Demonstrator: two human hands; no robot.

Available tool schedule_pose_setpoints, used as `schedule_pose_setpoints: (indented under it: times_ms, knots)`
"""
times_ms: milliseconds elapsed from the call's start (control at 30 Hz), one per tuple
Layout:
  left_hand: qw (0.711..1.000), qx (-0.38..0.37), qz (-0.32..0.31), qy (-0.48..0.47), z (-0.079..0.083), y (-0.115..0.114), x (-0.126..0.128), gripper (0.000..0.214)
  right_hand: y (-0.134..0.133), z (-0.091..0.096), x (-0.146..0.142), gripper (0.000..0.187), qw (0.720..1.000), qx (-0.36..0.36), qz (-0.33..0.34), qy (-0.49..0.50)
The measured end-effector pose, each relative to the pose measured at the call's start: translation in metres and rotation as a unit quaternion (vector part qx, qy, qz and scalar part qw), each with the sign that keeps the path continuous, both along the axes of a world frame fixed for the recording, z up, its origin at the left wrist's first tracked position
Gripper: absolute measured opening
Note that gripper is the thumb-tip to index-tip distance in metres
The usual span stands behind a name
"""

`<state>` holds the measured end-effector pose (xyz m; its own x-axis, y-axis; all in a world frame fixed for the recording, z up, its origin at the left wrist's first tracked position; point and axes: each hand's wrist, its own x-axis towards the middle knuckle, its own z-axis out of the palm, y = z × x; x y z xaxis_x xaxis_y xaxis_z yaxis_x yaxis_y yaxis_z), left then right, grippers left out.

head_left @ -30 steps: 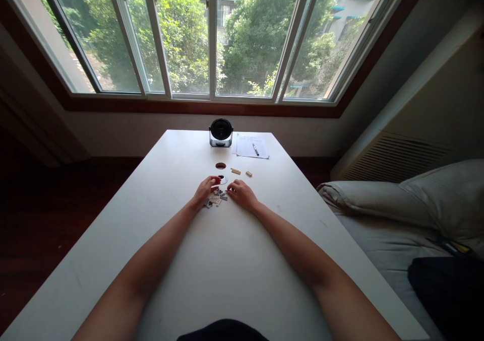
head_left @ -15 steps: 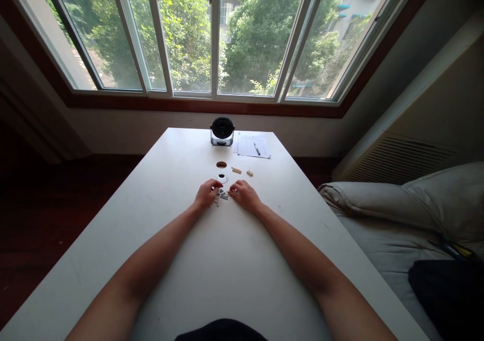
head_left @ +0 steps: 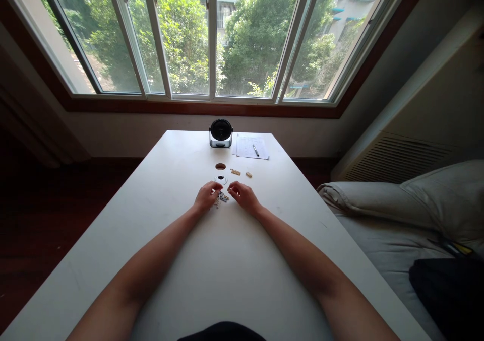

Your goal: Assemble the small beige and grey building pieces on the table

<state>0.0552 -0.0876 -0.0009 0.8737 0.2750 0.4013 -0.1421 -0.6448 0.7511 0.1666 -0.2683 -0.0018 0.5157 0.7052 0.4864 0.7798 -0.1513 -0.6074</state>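
A small pile of tiny grey, dark and beige pieces [head_left: 224,198], which look like toy building bricks, lies on the white table [head_left: 227,260]. At the pile's left edge is my left hand [head_left: 206,195], its fingers curled together; whatever they hold is hidden. To the right of the pile, my right hand [head_left: 244,195] pinches with thumb and forefinger. A tiny light spot shows at those fingertips, too small to name. Just beyond my hands, a tan studded strip [head_left: 235,172] and a shorter tan studded piece [head_left: 248,175] lie apart on the table.
A round white ring [head_left: 216,181] with a dark centre lies in front of an oval hole [head_left: 220,166] in the tabletop. Farther back stand a small black fan [head_left: 221,131] and, beside it, paper sheets [head_left: 245,147] with a pen [head_left: 256,150]. A couch [head_left: 374,200] adjoins the right side.
My right hand's fingertips have risen slightly away from the pile, and the pile's pieces sit a little differently. My left hand stays nearly in place. The whole view has shifted slightly.
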Motion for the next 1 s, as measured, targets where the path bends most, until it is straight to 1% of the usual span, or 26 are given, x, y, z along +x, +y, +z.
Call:
schedule_pose_setpoints:
  times_ms: [100, 167, 300, 367, 467, 633, 800, 900, 1000]
  knots:
    - [1.000, 0.017, -0.009, -0.011, 0.002, -0.003, -0.002, 0.013, 0.002, 0.001, -0.003, 0.015, 0.997, 0.033, 0.020, 0.068]
    - [0.999, 0.032, -0.015, -0.020, 0.003, -0.004, -0.004, 0.014, 0.002, 0.002, -0.004, 0.019, 0.993, 0.052, 0.035, 0.095]
    - [0.998, 0.051, -0.030, -0.031, 0.005, -0.006, -0.006, 0.018, 0.002, 0.005, -0.004, 0.024, 0.989, 0.064, 0.054, 0.118]
    - [0.997, 0.060, -0.032, -0.031, 0.006, -0.006, -0.006, 0.017, 0.002, 0.006, -0.004, 0.026, 0.988, 0.067, 0.061, 0.124]
    - [0.997, 0.067, -0.029, -0.033, 0.007, -0.006, -0.007, 0.014, 0.002, 0.007, -0.006, 0.027, 0.985, 0.074, 0.069, 0.136]
    - [0.996, 0.070, -0.032, -0.041, 0.008, -0.007, -0.006, 0.019, 0.002, 0.007, -0.004, 0.026, 0.977, 0.084, 0.084, 0.179]
    - [0.991, 0.125, -0.016, -0.044, 0.009, -0.010, -0.007, 0.011, 0.004, 0.003, -0.001, 0.030, 0.962, 0.102, 0.096, 0.236]
    - [0.985, 0.165, -0.008, -0.052, 0.010, -0.011, -0.008, 0.011, 0.006, 0.002, -0.002, 0.032, 0.956, 0.112, 0.093, 0.257]
    - [0.983, 0.175, -0.009, -0.059, 0.011, -0.012, -0.009, 0.012, 0.007, 0.003, -0.003, 0.033, 0.953, 0.109, 0.091, 0.268]
